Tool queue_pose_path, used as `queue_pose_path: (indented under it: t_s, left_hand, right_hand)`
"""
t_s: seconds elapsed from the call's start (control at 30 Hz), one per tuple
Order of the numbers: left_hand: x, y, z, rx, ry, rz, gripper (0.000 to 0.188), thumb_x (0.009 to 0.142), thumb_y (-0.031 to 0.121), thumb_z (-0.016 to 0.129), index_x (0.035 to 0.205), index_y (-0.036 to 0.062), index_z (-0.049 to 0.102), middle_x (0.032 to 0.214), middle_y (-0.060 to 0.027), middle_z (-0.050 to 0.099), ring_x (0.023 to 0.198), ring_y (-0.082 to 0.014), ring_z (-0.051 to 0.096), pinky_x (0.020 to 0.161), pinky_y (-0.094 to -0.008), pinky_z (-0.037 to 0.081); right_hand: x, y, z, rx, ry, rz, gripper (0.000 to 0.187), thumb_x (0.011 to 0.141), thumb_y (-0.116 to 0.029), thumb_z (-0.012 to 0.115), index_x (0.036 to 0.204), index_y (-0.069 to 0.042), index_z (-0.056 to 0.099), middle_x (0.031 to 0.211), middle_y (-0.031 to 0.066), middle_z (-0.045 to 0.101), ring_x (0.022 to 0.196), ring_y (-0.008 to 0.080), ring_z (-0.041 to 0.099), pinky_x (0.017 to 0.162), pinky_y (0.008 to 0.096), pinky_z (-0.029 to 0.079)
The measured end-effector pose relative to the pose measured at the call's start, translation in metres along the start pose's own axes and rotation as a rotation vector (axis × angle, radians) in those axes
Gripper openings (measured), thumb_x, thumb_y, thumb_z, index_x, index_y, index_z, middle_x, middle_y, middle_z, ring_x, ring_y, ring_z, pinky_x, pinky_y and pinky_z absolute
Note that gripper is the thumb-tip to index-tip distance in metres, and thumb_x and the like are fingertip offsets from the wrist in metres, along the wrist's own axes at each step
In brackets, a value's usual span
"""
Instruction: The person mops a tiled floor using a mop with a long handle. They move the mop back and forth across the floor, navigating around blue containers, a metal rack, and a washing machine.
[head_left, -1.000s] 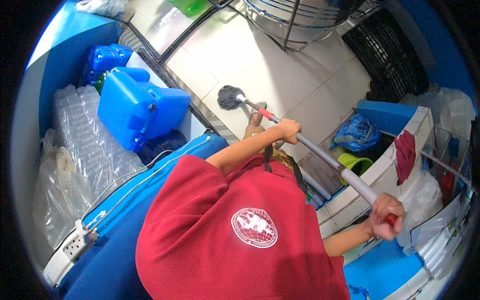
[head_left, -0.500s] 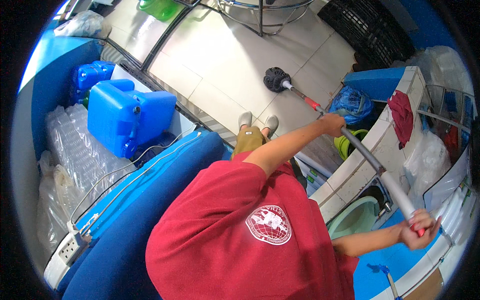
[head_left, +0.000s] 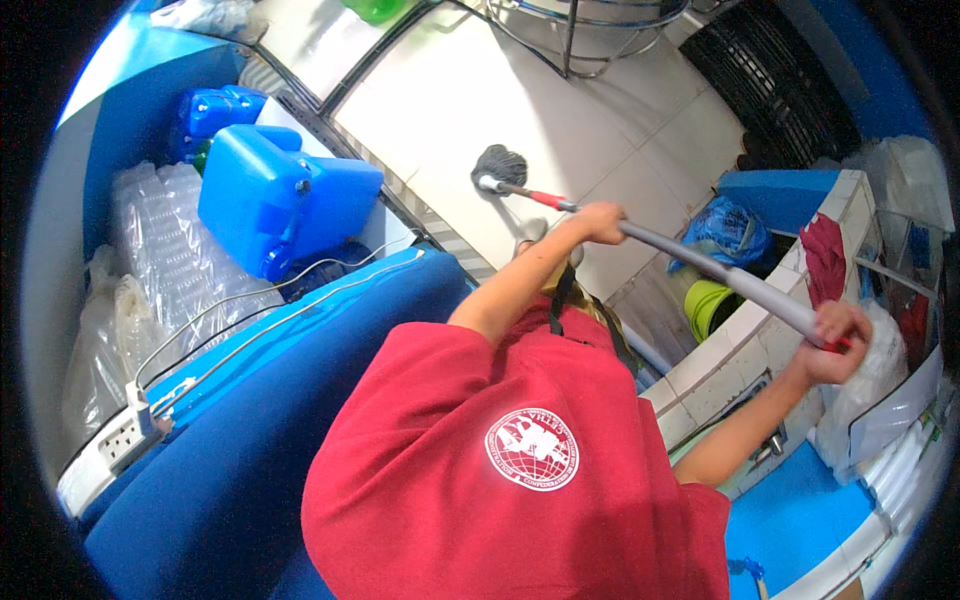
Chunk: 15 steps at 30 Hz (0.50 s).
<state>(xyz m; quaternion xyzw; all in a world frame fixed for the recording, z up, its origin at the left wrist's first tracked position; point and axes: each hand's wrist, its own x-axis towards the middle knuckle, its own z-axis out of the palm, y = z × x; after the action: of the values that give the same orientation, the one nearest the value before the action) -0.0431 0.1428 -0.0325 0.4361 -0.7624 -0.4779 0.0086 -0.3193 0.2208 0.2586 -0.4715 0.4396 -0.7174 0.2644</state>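
A mop (head_left: 735, 279) with a grey handle slants across my front, held in both hands. My left hand (head_left: 601, 223) is closed round the lower handle, just past its red collar. Higher up, my right hand (head_left: 842, 335) grips the handle's end, with a bit of red showing by the fingers. The dark grey stringy mop head (head_left: 499, 168) rests on the white tiled floor (head_left: 450, 95), beyond my feet. One grey shoe (head_left: 530, 232) shows partly behind my left forearm.
Blue jerrycans (head_left: 255, 200) and bagged clear plastic (head_left: 170, 240) lie left, behind a blue padded ledge (head_left: 300, 400) with a power strip (head_left: 125, 440). To the right are a tiled low wall (head_left: 720, 350), a lime-green bucket (head_left: 707, 305) and black crates (head_left: 775, 85). A metal stand (head_left: 568, 45) is ahead.
The mop head has swept left across the floor, and my left hand has moved left and slightly up with the handle. My right hand has risen with its end.
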Motion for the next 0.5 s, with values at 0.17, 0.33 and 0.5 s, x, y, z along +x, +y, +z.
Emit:
queue_pose_path:
  t_s: [0.17, 0.33, 0.5]
  left_hand:
    - [-0.066, -0.100, -0.026, 0.174, 0.363, -0.057, 0.026, 0.064, 0.024, 0.057, 0.081, 0.0072, 0.067, 0.084, -0.0169, 0.064, 0.083, -0.0332, 0.061, 0.075, -0.0427, 0.049]
    - [-0.113, -0.166, -0.069, 0.288, 0.499, -0.432, 0.028, 0.067, 0.023, 0.064, 0.092, 0.0110, 0.058, 0.095, -0.0155, 0.058, 0.092, -0.0339, 0.056, 0.077, -0.0443, 0.045]
    - [-0.115, -0.178, -0.106, 0.462, 0.384, -0.530, 0.037, 0.064, 0.015, 0.068, 0.099, 0.0180, 0.057, 0.100, -0.0123, 0.056, 0.099, -0.0315, 0.054, 0.081, -0.0450, 0.044]
  right_hand:
    - [-0.048, 0.040, 0.098, 0.303, -0.314, 0.162, 0.032, 0.085, -0.028, 0.040, 0.082, 0.000, 0.057, 0.050, 0.0029, 0.042, 0.041, 0.0118, 0.035, 0.040, 0.0282, 0.033]
    - [-0.061, 0.065, 0.174, 0.365, -0.686, 0.526, 0.051, 0.082, -0.045, 0.041, 0.080, 0.001, 0.064, 0.067, 0.0048, 0.055, 0.059, 0.0103, 0.049, 0.052, 0.0229, 0.036]
    - [-0.046, 0.072, 0.210, 0.390, -0.923, 0.453, 0.034, 0.084, -0.024, 0.037, 0.071, -0.001, 0.058, 0.064, 0.0043, 0.052, 0.058, 0.0120, 0.046, 0.056, 0.0258, 0.038]
